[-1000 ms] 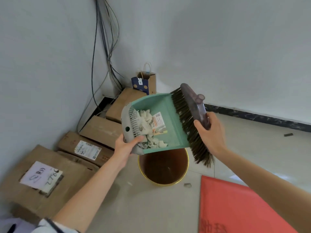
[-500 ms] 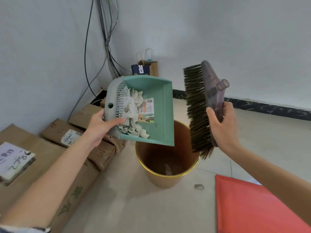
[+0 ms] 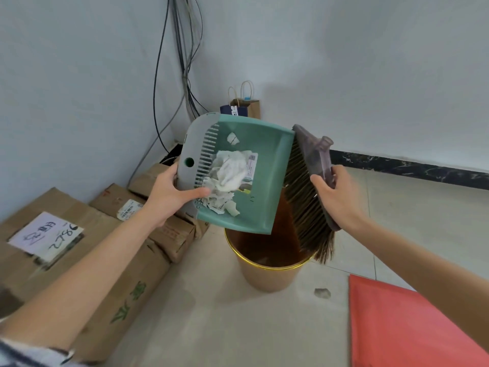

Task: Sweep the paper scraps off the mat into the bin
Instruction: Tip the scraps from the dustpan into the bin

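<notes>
The paper scraps (image 3: 225, 178) are held in the dustpan (image 3: 267, 160) gripped by the left hand (image 3: 169, 192) above the bin (image 3: 264, 276), the brush (image 3: 304, 197) clasped in the right hand (image 3: 336, 197); tipping, and one stray scrap (image 3: 322, 292) beside the bin, are judged outstanding.

I see my left hand (image 3: 169, 192) gripping the grey back end of the green dustpan (image 3: 267, 186), thumb across the comb teeth, holding it tilted above the bin (image 3: 267, 276). The paper scraps (image 3: 227, 178) sit bunched against the comb end inside the pan. My right hand (image 3: 336, 197) holds the brush (image 3: 309, 192), its bristles just beside the pan's right edge and hanging over the bin's rim. One scrap (image 3: 322, 293) lies on the floor between bin and red mat (image 3: 412, 327). Cardboard boxes (image 3: 79, 234) line the floor's left edge.
</notes>
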{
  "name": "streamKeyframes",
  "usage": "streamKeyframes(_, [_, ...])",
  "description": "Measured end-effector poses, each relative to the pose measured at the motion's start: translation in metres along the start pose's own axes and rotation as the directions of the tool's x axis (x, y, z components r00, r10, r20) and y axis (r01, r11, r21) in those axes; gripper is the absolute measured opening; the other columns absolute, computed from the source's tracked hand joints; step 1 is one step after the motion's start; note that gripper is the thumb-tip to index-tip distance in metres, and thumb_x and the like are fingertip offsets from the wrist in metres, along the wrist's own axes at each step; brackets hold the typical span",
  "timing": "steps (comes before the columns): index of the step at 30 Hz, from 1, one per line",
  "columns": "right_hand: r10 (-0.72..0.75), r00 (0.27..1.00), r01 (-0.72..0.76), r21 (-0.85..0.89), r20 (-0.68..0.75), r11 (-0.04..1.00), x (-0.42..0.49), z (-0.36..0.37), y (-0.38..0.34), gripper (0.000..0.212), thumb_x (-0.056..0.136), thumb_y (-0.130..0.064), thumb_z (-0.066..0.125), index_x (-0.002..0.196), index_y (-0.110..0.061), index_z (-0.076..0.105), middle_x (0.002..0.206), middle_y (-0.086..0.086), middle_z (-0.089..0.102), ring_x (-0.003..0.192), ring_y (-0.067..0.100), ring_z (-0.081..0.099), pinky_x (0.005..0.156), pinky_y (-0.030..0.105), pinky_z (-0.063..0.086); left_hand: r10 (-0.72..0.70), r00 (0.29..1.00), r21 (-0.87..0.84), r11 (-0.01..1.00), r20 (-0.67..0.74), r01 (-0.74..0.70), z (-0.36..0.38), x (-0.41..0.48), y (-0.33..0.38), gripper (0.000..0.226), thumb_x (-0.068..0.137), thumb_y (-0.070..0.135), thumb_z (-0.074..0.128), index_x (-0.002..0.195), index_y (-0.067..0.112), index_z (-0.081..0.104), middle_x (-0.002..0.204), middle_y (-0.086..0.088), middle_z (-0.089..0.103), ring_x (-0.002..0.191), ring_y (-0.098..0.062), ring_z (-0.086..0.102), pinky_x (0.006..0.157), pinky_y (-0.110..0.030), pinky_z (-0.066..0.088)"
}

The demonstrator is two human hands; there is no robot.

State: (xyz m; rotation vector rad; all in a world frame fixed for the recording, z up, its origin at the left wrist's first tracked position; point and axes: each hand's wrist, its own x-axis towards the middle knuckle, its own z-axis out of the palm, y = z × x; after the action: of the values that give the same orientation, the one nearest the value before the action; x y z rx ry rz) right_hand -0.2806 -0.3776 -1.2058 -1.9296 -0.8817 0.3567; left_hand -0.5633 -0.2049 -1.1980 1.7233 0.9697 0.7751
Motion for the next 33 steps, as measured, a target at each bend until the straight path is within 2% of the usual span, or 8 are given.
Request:
streamKeyframes(3, [0.009,1.0,-0.009,0.004,0.001,1.0,0.001,-0.002,-0.002,0.02,0.097,-0.029,0.056,0.104,-0.011,0.052,0.08,0.002,0.053,0.065,0.012,0.048,0.056,0.023,0.038,0.011,1.0,0.016,1.0,0.011,-0.012,-0.002,0.004,-0.001,0.064,0.057,0.026,0.092,0.114,0.031,0.062,0.111,0.009,0.073,0.104,-0.012,0.068,0.086,-0.039,0.059])
streamKeyframes(6, [0.014,1.0,-0.014,0.003,-0.018,1.0,0.002,-0.006,0.0,0.017,0.096,-0.028,0.057,0.1,-0.012,0.052,0.079,0.002,0.055,0.064,0.012,0.048,0.054,0.023,0.037,0.026,0.999,0.044,0.999,0.022,-0.027,-0.003,0.007,0.001,0.065,0.061,0.02,0.091,0.119,0.026,0.062,0.113,0.008,0.072,0.105,-0.012,0.068,0.09,-0.043,0.057])
streamKeyframes(11, [0.032,0.999,-0.032,-0.016,-0.024,0.999,0.003,-0.014,0.003,0.024,0.096,-0.029,0.058,0.108,-0.009,0.055,0.093,0.006,0.061,0.073,0.01,0.055,0.057,0.02,0.038,0.075,0.996,0.115,0.99,0.04,-0.079,0.0,0.007,0.004,0.079,0.061,0.026,0.091,0.131,0.021,0.056,0.12,0.008,0.069,0.112,-0.012,0.064,0.094,-0.042,0.055])
streamKeyframes(15, [0.048,0.999,-0.049,-0.01,-0.02,0.999,0.002,-0.019,0.009,0.026,0.095,-0.031,0.059,0.109,-0.008,0.058,0.1,0.011,0.066,0.09,0.025,0.063,0.064,0.023,0.045,0.111,0.993,0.147,0.982,0.048,-0.116,0.003,0.005,0.003,0.076,0.063,0.026,0.091,0.131,0.022,0.056,0.121,0.008,0.068,0.112,-0.012,0.064,0.092,-0.043,0.056])
streamKeyframes(20, [0.067,0.997,-0.067,0.002,-0.034,0.998,0.0,-0.026,0.013,0.028,0.095,-0.032,0.059,0.115,-0.012,0.057,0.102,0.007,0.065,0.091,0.023,0.063,0.072,0.031,0.05,0.171,0.982,0.177,0.967,0.076,-0.182,0.001,0.007,0.006,0.084,0.064,0.025,0.09,0.139,0.023,0.05,0.124,0.006,0.066,0.114,-0.015,0.063,0.093,-0.044,0.055])
streamKeyframes(26, [0.093,0.995,-0.094,-0.016,-0.035,0.995,-0.005,-0.037,0.018,0.029,0.093,-0.034,0.061,0.112,-0.012,0.06,0.101,0.009,0.068,0.091,0.026,0.066,0.083,0.043,0.056,0.227,0.969,0.221,0.944,0.101,-0.244,0.006,0.0,0.007,0.082,0.065,0.024,0.088,0.138,0.025,0.05,0.124,0.011,0.063,0.115,-0.006,0.06,0.094,-0.032,0.054])
streamKeyframes(30, [0.089,0.996,-0.09,-0.02,-0.024,0.996,-0.008,-0.042,0.021,0.028,0.092,-0.033,0.063,0.109,-0.01,0.061,0.1,0.012,0.07,0.089,0.027,0.067,0.083,0.046,0.057,0.199,0.973,0.242,0.944,0.119,-0.223,0.007,-0.001,-0.001,0.087,0.067,0.024,0.089,0.143,0.025,0.046,0.13,0.008,0.062,0.122,-0.01,0.056,0.099,-0.043,0.052])
streamKeyframes(33, [0.091,0.996,-0.091,-0.026,-0.02,0.995,-0.011,-0.042,0.024,0.025,0.09,-0.035,0.064,0.104,-0.014,0.061,0.098,0.01,0.07,0.087,0.027,0.067,0.079,0.044,0.057,0.18,0.977,0.257,0.944,0.118,-0.205,0.008,-0.001,-0.002,0.09,0.067,0.027,0.089,0.145,0.027,0.045,0.133,0.01,0.06,0.124,-0.01,0.054,0.101,-0.045,0.05])
